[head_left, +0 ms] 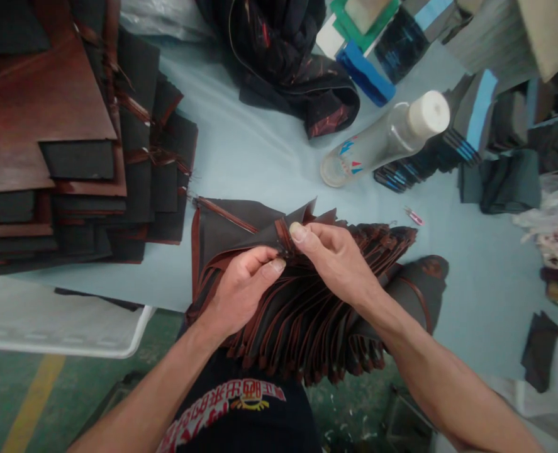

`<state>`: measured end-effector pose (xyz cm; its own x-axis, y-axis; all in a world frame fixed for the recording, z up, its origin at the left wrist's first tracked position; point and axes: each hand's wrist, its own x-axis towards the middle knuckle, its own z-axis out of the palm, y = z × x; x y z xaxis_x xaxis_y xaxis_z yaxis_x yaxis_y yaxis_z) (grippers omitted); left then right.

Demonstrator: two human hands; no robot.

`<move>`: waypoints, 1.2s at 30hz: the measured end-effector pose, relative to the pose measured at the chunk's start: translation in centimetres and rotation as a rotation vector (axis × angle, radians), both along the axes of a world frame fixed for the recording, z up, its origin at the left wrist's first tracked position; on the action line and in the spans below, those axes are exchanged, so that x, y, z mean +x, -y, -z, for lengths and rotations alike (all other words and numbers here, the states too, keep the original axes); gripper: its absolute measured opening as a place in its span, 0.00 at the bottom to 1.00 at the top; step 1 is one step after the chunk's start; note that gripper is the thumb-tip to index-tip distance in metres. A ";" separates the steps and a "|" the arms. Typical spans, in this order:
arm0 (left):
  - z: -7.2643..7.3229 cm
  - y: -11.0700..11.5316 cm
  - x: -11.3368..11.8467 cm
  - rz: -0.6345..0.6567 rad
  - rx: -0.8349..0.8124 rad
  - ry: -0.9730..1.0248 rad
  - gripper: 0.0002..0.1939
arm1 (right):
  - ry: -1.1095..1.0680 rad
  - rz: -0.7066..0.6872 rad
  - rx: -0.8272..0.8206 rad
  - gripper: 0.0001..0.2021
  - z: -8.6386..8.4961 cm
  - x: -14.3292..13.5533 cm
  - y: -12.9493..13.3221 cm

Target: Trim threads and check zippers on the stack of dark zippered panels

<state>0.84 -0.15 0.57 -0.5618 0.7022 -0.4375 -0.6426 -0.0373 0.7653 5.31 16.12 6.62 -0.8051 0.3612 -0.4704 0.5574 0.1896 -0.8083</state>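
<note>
A fanned bundle of dark grey leather-like pieces with brown edges hangs over the table's front edge towards my body. My left hand is closed in a pinch on the edge of one piece near the bundle's middle. Just beside it my right hand pinches a folded brown-edged part of the same piece, thumb on top. The two sets of fingertips almost meet. A flat dark piece with a brown strip spreads out left of the hands. What lies beneath the fingertips is hidden.
Stacks of brown and dark pieces fill the left side. A clear bottle with a white cap stands behind my hands, near a small pink tool. Dark cloth lies at the back. A white bin sits at the lower left.
</note>
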 end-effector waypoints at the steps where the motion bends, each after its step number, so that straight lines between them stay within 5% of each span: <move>1: -0.2 0.0 0.0 -0.003 -0.020 -0.030 0.14 | 0.012 0.013 0.007 0.34 0.1 0.0 0.1; 8: -0.4 0.4 -0.2 0.052 -0.068 -0.195 0.09 | 0.036 -0.019 -0.075 0.31 0.5 -0.1 -0.1; 16: 0.5 1.1 0.3 0.039 -0.064 -0.112 0.14 | -0.053 -0.010 0.035 0.29 1.6 1.0 0.5; 32: -0.4 -0.6 2.0 -0.184 -0.017 0.074 0.05 | -0.132 -0.027 0.153 0.20 2.3 1.7 1.0; 36: -0.4 -0.4 1.6 -0.122 -0.033 0.098 0.05 | -0.127 -0.068 0.137 0.23 2.1 1.6 0.3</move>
